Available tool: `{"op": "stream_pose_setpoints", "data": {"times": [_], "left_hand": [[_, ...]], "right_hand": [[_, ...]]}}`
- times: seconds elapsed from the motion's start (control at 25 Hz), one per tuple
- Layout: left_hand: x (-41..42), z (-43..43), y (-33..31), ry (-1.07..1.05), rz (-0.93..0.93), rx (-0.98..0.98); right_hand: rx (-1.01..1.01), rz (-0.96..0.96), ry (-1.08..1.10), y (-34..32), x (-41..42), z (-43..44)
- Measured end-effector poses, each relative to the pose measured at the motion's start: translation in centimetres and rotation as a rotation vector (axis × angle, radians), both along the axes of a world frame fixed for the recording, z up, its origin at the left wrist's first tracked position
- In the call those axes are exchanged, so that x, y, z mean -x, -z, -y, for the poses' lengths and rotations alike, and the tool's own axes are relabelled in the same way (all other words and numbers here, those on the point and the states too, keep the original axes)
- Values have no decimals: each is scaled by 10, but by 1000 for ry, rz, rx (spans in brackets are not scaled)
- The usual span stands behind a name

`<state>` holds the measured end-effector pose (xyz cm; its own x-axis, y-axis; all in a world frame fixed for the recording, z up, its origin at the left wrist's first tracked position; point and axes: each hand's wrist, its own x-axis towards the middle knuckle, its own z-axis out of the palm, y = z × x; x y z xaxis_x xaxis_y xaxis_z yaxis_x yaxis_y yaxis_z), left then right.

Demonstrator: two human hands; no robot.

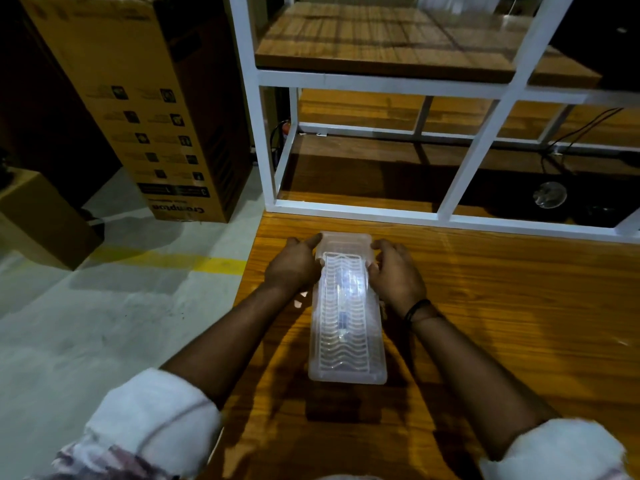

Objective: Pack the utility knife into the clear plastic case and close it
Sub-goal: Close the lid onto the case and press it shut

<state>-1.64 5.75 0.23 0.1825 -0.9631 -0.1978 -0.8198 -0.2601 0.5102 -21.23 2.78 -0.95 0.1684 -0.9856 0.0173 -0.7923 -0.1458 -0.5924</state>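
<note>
A person's two bare hands work at the far end of a clear case (pixel 347 317) lying lengthwise on a wooden worktop (pixel 502 306). The left hand (pixel 294 268) presses against the case's left edge, its fingers (pixel 313 241) stretched forward to touch the far left corner. The right hand (pixel 398 271) mirrors it on the right edge, fingers (pixel 377 249) curled over the far right corner. Neither hand wraps the case fully; both pinch its rim lightly.

Between the two sets of fingers and back toward the wrists, a knife (pixel 343 306) shows dimly through the ribbed lid (glare blurs its shape). It appears already packed.

The step in hand looks like closing: the lid seems down, and the far end is being pressed or snapped. Whether it has latched cannot be told. Next, firm downward pressure along both rims would likely seat the lid fully.
</note>
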Motion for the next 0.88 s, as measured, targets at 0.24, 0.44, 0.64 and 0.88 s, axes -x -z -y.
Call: {"op": "stream_pose_setpoints", "data": {"times": [0.24, 0.44, 0.64, 0.88], "left_hand": [[3, -62, 2, 116, -102, -34], [-7, -83, -11, 352, 30, -348], [-3, -57, -26, 476, 310, -471], [6, -42, -32, 506, 407, -509]], "right_hand": [[65, -172, -217, 0, 25, -50], [-155, -418, -468, -19, 39, -58], [-340, -520, -507, -24, 28, -40], [-429, -603, -545, -26, 19, -33]]}}
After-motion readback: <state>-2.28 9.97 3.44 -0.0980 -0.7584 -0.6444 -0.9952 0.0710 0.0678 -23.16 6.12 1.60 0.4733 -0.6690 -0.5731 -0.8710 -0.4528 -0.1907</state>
